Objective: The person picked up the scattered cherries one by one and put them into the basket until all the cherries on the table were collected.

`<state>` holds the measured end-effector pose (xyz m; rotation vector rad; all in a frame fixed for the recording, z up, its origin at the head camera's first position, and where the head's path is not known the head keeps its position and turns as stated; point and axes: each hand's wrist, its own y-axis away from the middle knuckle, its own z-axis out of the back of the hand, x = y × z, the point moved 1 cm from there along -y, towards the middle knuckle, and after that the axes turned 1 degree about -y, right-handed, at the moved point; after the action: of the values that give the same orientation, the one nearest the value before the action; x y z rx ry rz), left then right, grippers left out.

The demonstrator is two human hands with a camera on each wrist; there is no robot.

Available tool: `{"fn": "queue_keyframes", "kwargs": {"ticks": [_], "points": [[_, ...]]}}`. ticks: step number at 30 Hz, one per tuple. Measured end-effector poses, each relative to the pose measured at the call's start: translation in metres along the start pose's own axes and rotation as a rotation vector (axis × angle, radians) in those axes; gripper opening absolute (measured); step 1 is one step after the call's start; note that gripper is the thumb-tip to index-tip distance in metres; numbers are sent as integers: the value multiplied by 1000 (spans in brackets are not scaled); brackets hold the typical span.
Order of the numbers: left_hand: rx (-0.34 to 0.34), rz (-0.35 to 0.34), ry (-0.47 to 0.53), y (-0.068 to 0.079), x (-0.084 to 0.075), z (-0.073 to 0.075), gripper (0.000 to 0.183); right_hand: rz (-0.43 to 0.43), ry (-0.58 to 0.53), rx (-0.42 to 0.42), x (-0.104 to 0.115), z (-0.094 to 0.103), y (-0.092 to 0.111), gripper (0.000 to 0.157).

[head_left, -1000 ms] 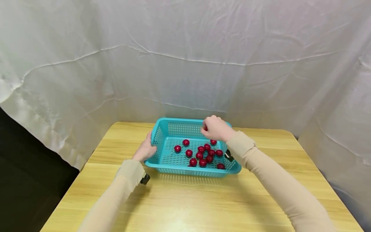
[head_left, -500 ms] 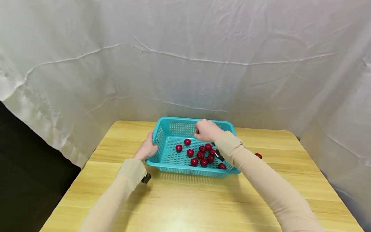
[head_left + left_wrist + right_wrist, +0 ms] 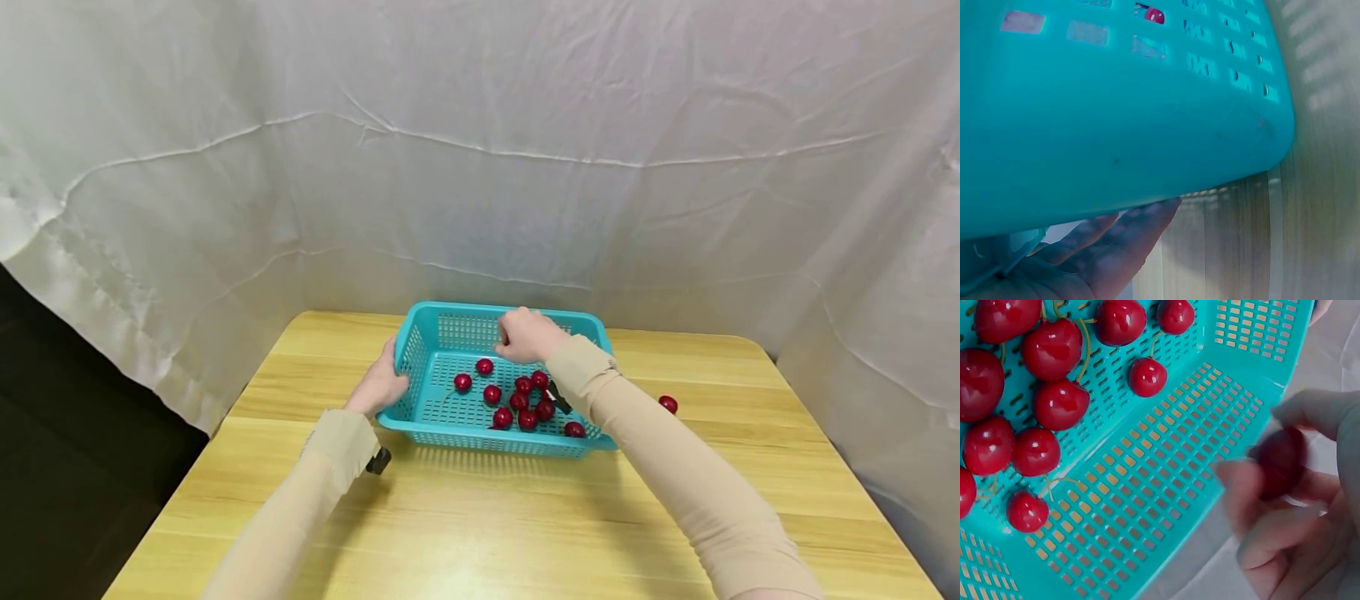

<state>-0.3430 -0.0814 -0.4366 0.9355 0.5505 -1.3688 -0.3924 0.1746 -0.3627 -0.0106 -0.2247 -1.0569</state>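
A turquoise perforated plastic basket (image 3: 431, 354) stands on the table with several red cherries (image 3: 527, 419) on its floor, some with stems. At its left end my left hand (image 3: 378, 385) grips the side, the thumb near the rim. The left wrist view shows fingers (image 3: 1141, 231) against the basket's outer wall, partly hidden by it. Over the back right part of the basket, my right hand (image 3: 531, 335) is raised. It pinches one dark red cherry (image 3: 1282, 459) between thumb and fingertips, as the right wrist view shows; that cherry is blurred there.
A single cherry (image 3: 668, 404) lies on the wooden table (image 3: 480, 517) to the right of the basket, beyond the right sleeve. A pale grey cloth (image 3: 480, 167) hangs behind the table and along its sides. Dark material (image 3: 67, 467) fills the left edge.
My right hand has moved left above the basket, still holding a cherry. The cherry on the table at right has come into view from behind the arm. My left hand stays on the basket.
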Motion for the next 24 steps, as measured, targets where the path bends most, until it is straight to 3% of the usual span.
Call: {"fn": "queue_keyframes", "kwargs": {"ticks": [3, 9, 24], "points": [[3, 3, 1, 0, 0, 0, 85, -34, 15, 30, 2, 1, 1, 26], [3, 0, -2, 0, 1, 0, 85, -100, 13, 76, 3, 3, 6, 47], [10, 12, -5, 1, 1, 2, 82, -103, -1, 49, -12, 10, 22, 54]]}}
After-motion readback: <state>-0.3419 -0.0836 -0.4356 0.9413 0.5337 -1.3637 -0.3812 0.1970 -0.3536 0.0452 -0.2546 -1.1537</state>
